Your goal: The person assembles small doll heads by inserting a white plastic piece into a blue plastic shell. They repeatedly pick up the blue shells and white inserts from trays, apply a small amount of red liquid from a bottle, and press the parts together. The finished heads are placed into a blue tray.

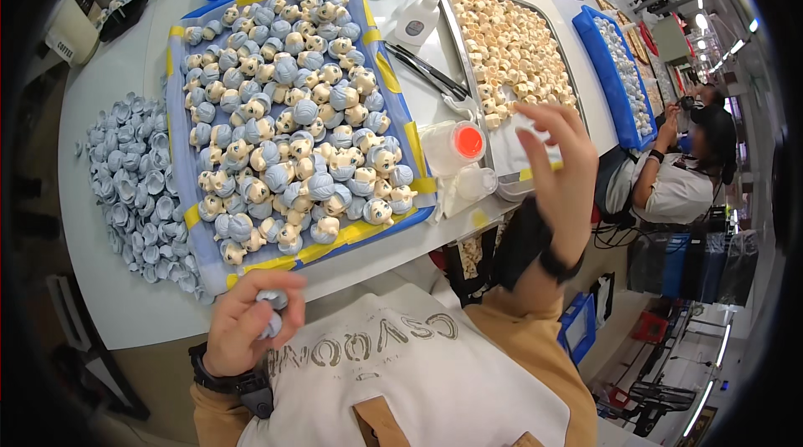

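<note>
My left hand (251, 326) is closed around small grey-blue doll hair pieces (272, 303), just off the table's front edge. Beside it lies a blue tray (425, 211) lined with pale sheeting and yellow tape, full of small doll heads (284, 171) with grey-blue hair. My right hand (565, 158) is raised over the near end of a metal tray (456, 25). Its thumb and forefinger are apart, with nothing visible between them. Small beige hollow parts (510, 45) fill most of that tray; a white lining shows at its near end.
Loose grey-blue hair shells (138, 188) are heaped left of the blue tray. Between the trays are black-handled tweezers (427, 69), a white squeeze bottle (416, 22) and a clear jar with an orange-red top (467, 143). Another person (682, 171) sits at the right.
</note>
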`<state>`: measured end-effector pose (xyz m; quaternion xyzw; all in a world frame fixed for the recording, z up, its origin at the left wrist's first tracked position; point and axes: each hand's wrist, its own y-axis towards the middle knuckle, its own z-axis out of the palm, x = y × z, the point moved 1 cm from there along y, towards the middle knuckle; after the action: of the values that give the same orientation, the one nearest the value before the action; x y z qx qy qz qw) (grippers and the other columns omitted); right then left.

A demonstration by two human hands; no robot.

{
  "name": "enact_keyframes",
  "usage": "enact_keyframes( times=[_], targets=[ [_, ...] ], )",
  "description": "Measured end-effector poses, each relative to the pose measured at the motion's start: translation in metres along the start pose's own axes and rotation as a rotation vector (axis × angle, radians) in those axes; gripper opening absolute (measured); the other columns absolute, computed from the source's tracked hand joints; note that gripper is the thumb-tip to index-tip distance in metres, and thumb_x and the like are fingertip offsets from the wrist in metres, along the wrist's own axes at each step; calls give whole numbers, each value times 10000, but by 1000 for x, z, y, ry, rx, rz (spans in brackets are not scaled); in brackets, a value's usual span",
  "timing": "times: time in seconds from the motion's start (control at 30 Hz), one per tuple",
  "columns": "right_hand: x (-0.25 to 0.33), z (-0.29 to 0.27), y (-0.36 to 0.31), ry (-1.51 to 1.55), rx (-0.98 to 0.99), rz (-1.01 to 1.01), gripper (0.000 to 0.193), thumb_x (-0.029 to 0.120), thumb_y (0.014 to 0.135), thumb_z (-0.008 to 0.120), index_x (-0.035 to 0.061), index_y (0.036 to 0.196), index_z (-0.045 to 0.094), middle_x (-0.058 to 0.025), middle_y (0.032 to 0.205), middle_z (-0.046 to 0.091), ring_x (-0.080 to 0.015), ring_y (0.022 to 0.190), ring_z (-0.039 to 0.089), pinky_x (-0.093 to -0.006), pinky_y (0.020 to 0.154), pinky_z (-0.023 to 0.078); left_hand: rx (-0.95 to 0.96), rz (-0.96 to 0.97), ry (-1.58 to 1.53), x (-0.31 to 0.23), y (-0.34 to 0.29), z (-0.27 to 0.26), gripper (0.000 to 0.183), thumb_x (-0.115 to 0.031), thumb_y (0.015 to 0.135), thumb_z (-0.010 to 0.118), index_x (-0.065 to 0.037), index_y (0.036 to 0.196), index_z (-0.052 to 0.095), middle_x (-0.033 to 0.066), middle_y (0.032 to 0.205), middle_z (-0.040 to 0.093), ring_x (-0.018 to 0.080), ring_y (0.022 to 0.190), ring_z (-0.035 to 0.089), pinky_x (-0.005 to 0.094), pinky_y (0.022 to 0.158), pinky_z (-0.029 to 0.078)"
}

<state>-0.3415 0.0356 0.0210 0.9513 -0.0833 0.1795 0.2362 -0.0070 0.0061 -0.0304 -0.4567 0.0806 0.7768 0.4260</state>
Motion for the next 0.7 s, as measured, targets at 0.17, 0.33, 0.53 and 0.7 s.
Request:
enact_keyframes(
  times=[0.17, 0.33, 0.53, 0.7],
  targets=[
    [-57, 18, 17, 141, 559, 101, 336, 4, 671, 640, 65, 1000, 605, -119, 827, 566, -256, 755, 557, -331, 672, 460, 129, -133, 81, -12, 5, 13, 430, -211, 898, 433, 57, 1232, 400, 95, 754, 585, 92, 611, 451, 206, 564, 371],
    [-67, 28, 18, -33, 471, 71, 250, -8, 674, 625, 57, 914, 598, -122, 818, 568, -247, 711, 577, -327, 651, 464, 231, -174, 138, -17, -2, 6, 401, -203, 869, 517, 47, 1178, 467, 76, 757, 587, 102, 680, 521, 220, 616, 410],
    [15, -13, -3, 209, 110, -152, 247, 0, 646, 602, 33, 891, 609, -64, 772, 551, -164, 649, 539, -268, 579, 427, 120, -44, 195, -8, 7, 7, 416, -302, 858, 558, 6, 1133, 509, 44, 801, 561, 103, 732, 530, 236, 652, 425],
    [101, 28, -40, 807, 375, -646, 320, 29, 627, 614, 29, 947, 606, -34, 741, 509, -156, 613, 520, -249, 476, 392, 235, -135, 93, -7, 7, 7, 480, -388, 865, 537, -7, 1153, 489, 44, 926, 541, 98, 793, 518, 244, 722, 426]
  ],
)
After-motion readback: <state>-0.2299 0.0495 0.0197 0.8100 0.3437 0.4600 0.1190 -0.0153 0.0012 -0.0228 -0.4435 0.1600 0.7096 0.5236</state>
